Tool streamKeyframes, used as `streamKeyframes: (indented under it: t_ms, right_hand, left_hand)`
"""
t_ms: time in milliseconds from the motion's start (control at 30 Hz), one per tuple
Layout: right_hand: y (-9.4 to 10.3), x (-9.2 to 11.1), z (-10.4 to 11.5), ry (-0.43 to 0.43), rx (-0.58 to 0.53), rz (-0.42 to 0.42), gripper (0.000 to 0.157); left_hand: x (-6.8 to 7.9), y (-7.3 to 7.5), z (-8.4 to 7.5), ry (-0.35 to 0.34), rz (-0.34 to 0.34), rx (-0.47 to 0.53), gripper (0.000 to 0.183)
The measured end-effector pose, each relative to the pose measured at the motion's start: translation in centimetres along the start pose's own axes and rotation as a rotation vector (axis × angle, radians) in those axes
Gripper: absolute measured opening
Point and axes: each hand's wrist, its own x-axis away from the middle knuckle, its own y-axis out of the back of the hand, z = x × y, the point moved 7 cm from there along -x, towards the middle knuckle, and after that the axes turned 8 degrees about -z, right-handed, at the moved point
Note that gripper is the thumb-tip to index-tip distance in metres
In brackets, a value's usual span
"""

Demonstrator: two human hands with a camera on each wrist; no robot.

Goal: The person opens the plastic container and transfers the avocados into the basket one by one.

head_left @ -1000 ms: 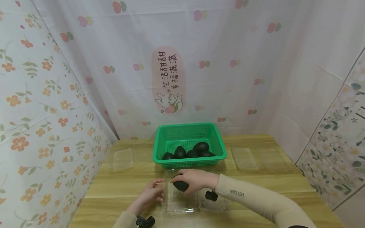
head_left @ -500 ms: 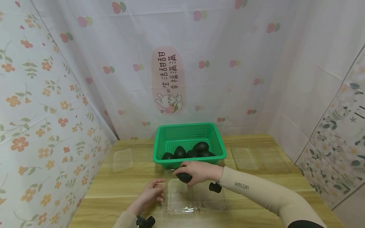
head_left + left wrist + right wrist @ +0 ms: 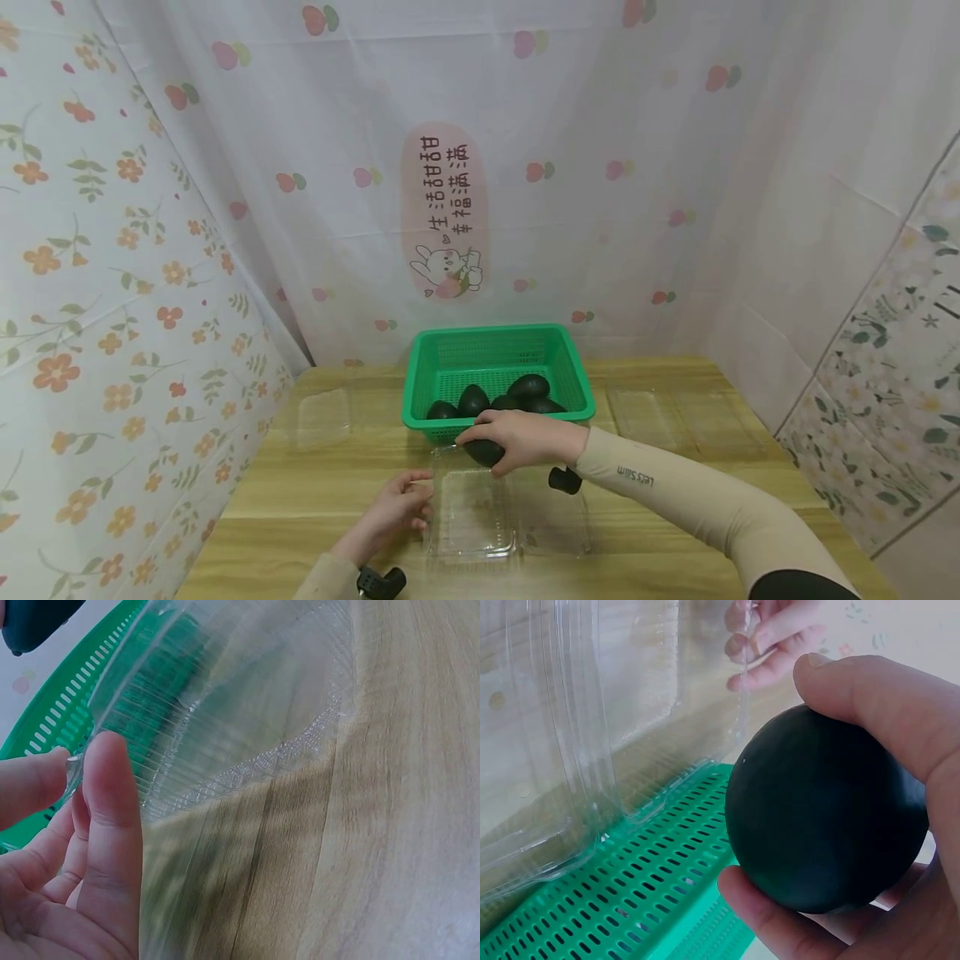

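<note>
In the head view, my right hand (image 3: pixel 528 439) grips a dark, egg-shaped avocado (image 3: pixel 483 452) above the far end of a clear plastic clamshell box (image 3: pixel 472 525). The right wrist view shows thumb and fingers curled round the smooth avocado (image 3: pixel 821 817). On the box's left side, my left hand (image 3: pixel 396 510) pinches the rim between thumb and fingers, as the left wrist view shows at the box edge (image 3: pixel 112 712). The box lies unfolded on the table, its second half extending to the right. Just beyond stands a green basket (image 3: pixel 416 367) with several avocados (image 3: pixel 473 402) along its near side.
Another clear plastic box (image 3: pixel 324 418) lies at the back left of the wooden table (image 3: pixel 262 517). More clear plastic packaging (image 3: pixel 647 417) lies at the back right. A patterned curtain (image 3: pixel 600 108) hangs behind and at both sides of the table.
My right hand has risen from over the box's middle and moved away from me and slightly right, toward the basket, still gripping the avocado. The left hand has stayed at the box rim.
</note>
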Motion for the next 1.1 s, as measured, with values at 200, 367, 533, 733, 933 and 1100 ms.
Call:
streamKeyframes:
  t_ms: [200, 367, 533, 733, 933, 1100]
  right_hand:
    - [0.4, -0.1, -0.2, -0.036, -0.011, -0.004, 0.067]
    - [0.9, -0.3, -0.9, -0.081, -0.005, 0.001, 0.066]
    - [1.2, -1.0, -1.8, -0.069, -0.004, 0.003, 0.064]
    - [1.7, -1.6, -2.8, -0.075, -0.006, 0.003, 0.065]
    - [2.3, -2.0, -3.8, -0.122, -0.011, -0.012, 0.064]
    - [2.5, -2.4, -4.5, -0.147, -0.02, -0.025, 0.064]
  left_hand:
    - [0.1, 0.1, -0.1, 0.003, -0.007, -0.002, 0.045]
    - [0.2, 0.1, -0.4, 0.0, -0.013, -0.012, 0.045]
    - [0.2, -0.1, -0.4, -0.002, -0.013, -0.006, 0.046]
    - [0.2, -0.3, -0.5, 0.001, -0.01, 0.0, 0.045]
    - [0.2, -0.4, -0.6, 0.001, -0.008, -0.001, 0.045]
    - [0.2, -0.4, -0.6, 0.0, -0.003, -0.002, 0.045]
